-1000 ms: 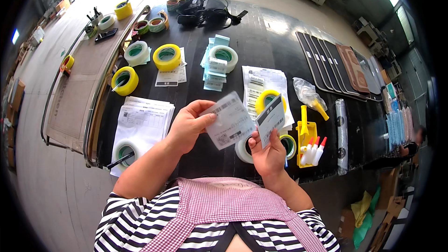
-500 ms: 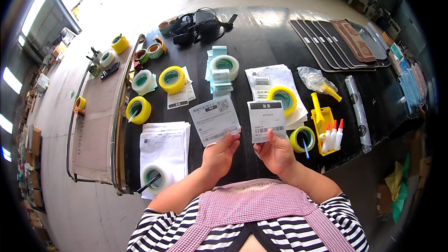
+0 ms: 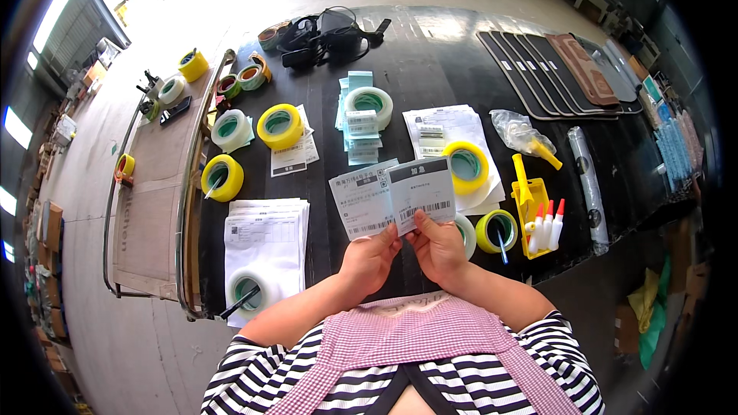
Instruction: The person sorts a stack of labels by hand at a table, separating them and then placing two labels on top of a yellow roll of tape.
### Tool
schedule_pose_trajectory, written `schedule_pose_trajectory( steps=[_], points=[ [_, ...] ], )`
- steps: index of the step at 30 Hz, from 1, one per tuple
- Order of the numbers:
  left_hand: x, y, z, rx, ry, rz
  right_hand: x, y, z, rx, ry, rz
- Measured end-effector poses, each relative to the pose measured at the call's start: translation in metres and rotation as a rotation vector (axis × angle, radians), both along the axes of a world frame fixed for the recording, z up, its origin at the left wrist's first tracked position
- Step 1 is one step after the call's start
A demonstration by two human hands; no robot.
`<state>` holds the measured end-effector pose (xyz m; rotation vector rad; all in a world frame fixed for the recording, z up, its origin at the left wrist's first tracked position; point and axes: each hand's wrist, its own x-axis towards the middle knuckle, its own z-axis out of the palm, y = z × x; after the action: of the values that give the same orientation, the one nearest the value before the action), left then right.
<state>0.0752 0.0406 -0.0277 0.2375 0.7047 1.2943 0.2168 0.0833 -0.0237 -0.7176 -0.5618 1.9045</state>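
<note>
The left hand (image 3: 367,255) pinches the lower edge of a white rectangular printed paper label (image 3: 363,198), and the right hand (image 3: 437,246) likewise grips the bottom of a second white paper label with a black header band (image 3: 423,193). Both labels stand upright above the hands, long axes roughly vertical, held over the near edge of the black counter (image 3: 430,61). Their inner edges meet, the right label overlapping the left slightly. Each hand is closed on its own label; neither is nearer the other's.

On the counter beyond lie a yellow tape roll (image 3: 466,166) on white sheets, a stack of white printed forms (image 3: 265,232), and a yellow plastic tray of red-capped glue bottles (image 3: 536,219). Concrete floor surrounds the workshop counter.
</note>
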Motion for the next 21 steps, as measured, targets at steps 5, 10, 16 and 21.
schedule_pose_trajectory(
  steps=[5,10,16,21],
  points=[
    [0.004,0.002,-0.009,0.013,0.033,-0.030,0.000,0.003,-0.002,0.000,-0.052,-0.082],
    [0.002,0.000,-0.013,0.061,0.032,-0.055,-0.005,0.002,-0.002,0.065,-0.017,-0.130],
    [0.001,0.001,-0.005,0.274,0.163,0.161,0.000,0.005,-0.012,0.230,-0.140,-0.190],
    [0.006,0.005,-0.005,0.246,0.331,0.238,-0.004,0.003,-0.006,0.256,-0.144,-0.212]
  ],
)
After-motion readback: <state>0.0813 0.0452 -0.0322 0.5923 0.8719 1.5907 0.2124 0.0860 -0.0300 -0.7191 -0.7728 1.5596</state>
